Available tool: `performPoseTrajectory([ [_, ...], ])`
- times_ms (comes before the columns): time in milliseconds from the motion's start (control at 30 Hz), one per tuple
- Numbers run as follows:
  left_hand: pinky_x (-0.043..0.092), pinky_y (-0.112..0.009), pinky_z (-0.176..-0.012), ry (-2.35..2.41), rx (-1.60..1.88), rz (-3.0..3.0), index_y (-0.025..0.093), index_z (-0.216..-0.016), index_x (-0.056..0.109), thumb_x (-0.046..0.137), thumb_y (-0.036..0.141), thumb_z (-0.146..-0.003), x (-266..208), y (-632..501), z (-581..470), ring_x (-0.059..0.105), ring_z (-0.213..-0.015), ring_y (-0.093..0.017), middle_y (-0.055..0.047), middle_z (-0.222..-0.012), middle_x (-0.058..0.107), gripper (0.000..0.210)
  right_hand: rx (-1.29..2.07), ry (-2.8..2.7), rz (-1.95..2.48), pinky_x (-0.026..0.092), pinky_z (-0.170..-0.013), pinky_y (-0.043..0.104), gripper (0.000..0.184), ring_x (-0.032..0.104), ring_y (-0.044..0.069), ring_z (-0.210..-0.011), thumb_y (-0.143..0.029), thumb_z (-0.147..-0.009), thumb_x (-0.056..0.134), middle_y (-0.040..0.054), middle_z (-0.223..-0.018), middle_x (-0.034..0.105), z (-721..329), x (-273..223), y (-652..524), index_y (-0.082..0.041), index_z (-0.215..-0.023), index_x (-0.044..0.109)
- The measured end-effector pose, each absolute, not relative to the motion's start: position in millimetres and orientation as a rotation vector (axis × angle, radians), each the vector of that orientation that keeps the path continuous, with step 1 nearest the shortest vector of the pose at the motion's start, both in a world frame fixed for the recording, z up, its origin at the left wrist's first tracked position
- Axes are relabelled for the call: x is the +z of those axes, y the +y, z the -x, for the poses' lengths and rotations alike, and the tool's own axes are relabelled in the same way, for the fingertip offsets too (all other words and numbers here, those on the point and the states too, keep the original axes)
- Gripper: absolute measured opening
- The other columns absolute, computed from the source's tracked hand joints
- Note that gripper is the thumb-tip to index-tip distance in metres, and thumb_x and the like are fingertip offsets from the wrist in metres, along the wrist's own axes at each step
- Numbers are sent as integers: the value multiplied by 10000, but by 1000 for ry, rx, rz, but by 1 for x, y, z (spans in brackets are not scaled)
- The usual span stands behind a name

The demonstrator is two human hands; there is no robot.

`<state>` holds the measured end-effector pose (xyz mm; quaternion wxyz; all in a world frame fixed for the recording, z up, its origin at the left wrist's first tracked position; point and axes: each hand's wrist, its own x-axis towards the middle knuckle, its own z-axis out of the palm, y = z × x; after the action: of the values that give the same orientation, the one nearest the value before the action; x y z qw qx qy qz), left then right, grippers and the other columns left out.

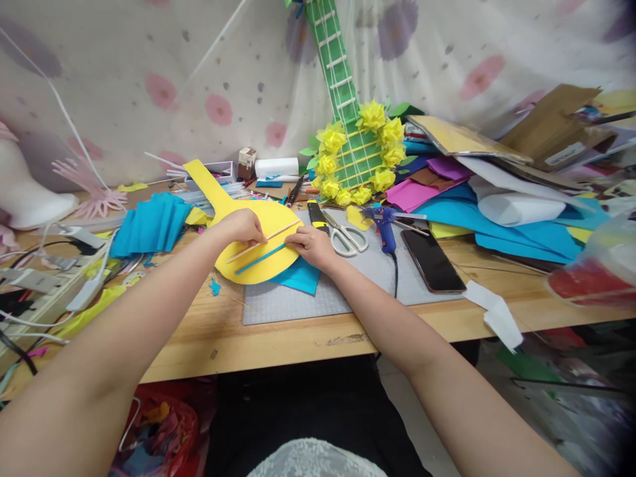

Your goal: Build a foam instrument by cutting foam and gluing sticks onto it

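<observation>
In the head view, your left hand (246, 226) has its thumb and fingertips pinched together on a pale stick (284, 230), which runs slantwise out to both sides of them. Your right hand (317, 248) has its bent fingers at the upper end of a blue strip (259, 260); you cannot tell from here whether they pinch it or only press on it. Under both sets of fingers lies the yellow shape (278, 210), round with a long neck reaching up and left beyond your left fingers. Blue paper (304, 275) shows from under it, just below your right fingers, on a grey mat (283, 306) on the table (199, 351). Right of those fingers are scissors (340, 242), then a glue gun (384, 228) and a phone (432, 260). Beyond your fingers stands a green instrument shape (340, 83) ringed with yellow flowers (332, 138).
</observation>
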<state>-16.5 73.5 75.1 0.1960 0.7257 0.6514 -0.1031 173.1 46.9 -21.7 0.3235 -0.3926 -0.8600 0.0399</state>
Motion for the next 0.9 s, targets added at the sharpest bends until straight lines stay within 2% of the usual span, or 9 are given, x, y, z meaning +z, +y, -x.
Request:
performPoseTrajectory([
  [500, 356, -200, -511, 1827, -298, -2219, 206, -673, 698, 576, 403, -586, 78, 72, 25, 573, -581, -130, -9, -605, 662, 247, 34, -2743, 896, 295, -613, 251, 145, 543, 156, -849, -171, -794, 529, 45, -885, 643, -171, 33, 57, -190, -834, 667],
  [900, 363, -206, -535, 1826, -259, -2162, 224, -716, 716, 607, 413, -590, 73, 74, 30, 567, -586, -126, -1, -636, 671, 251, -8, -2769, 853, 272, -594, 257, 190, 519, 150, -792, -173, -816, 485, 51, -836, 636, -169, 35, 61, -186, -818, 674],
])
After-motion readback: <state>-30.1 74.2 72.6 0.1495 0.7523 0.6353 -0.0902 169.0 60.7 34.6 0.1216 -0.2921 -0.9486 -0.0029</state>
